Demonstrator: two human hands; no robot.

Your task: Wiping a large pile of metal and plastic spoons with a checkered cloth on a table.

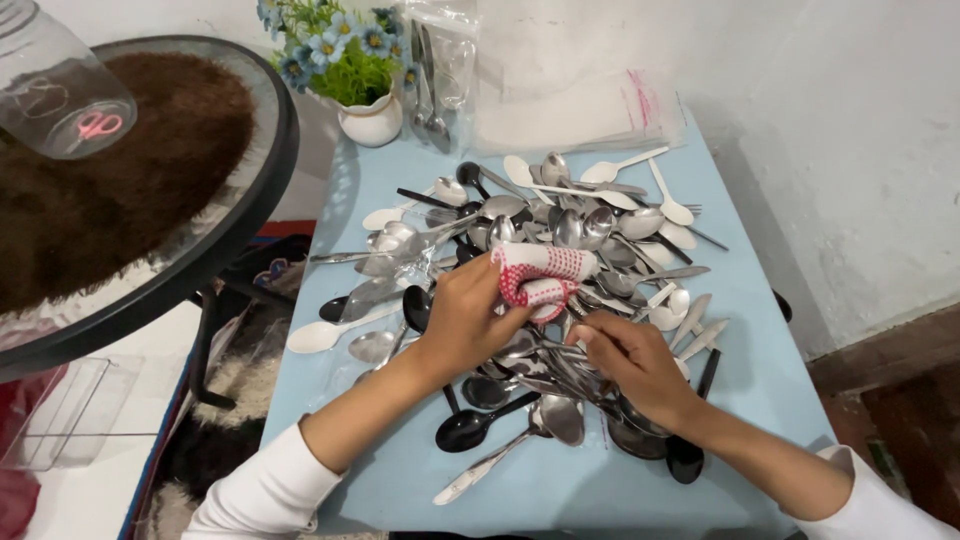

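Gripping the cloth (pixel 538 275) in your left hand (pixel 465 320), keep it bunched. Your right hand (pixel 630 360) pinches a spoon (pixel 560 352) from the pile just below; lift it cleanly.

Cutlery pile (pixel 560 290) is lying mid-table (pixel 400 480), spreading toward the far edge. My left hand (pixel 465 320) is sitting on the pile's near-left part, gripping a cloth (pixel 535 275) that's lying on top. My right hand (pixel 630 360) is resting just right of it, on the near side. Flower pot (pixel 370 118) is standing behind the pile, far left; plastic bags (pixel 580 110) are lying behind, far right. Round table (pixel 140 190) is standing left.
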